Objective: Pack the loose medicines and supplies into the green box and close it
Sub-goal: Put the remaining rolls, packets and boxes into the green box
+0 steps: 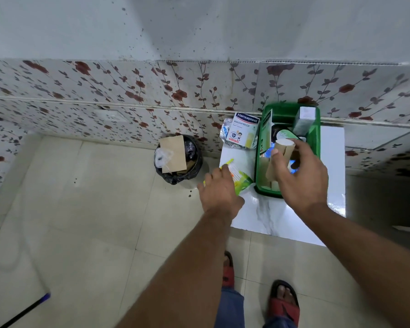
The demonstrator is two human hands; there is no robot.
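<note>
The green box [315,138] stands open on a white marble-look table [282,216], holding several packets, a white carton [304,120] and tan rolls. My right hand [298,171] hovers over the box, shut on a tan bandage roll [285,146] with a white end. My left hand [219,190] rests on a yellow-green and white packet [240,177] lying on the table left of the box, fingers curled on it. A Hansaplast plaster box [243,132] leans at the table's far left beside a clear pouch [224,130].
A black-lined waste bin [178,159] with cardboard in it stands on the tiled floor left of the table. A floral-tiled wall runs behind. My sandalled feet [283,301] are below the table's near edge. A dark stick [24,311] lies at lower left.
</note>
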